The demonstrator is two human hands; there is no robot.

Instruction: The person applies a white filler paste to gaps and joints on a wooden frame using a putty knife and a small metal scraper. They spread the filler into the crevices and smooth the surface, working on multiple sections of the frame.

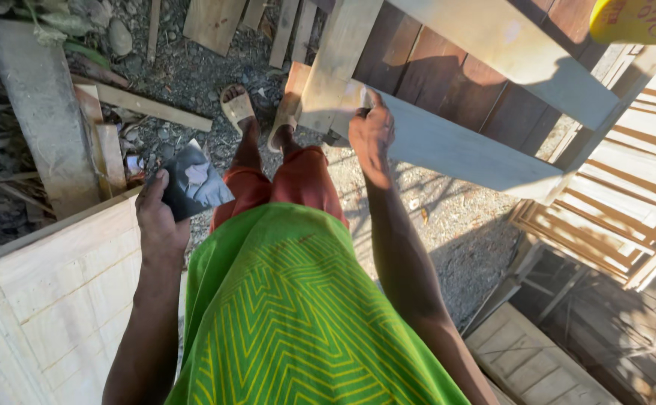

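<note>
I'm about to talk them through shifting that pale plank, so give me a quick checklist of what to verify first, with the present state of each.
1. Right hand on the pale plank: ok, its grip is at the plank's near end.
2. Left hand free: not ok, it holds a dark flat object; what it is, cannot tell.
3. Feet protected: not ok, open sandals on gravel among wood offcuts.
4. Plank's far end supported: cannot tell, it runs behind the slatted frames.
5. Plank separate from the dark boards behind: cannot tell.
6. Light panel clear of the left hand's side: not ok, it stands close beside that arm.
</note>
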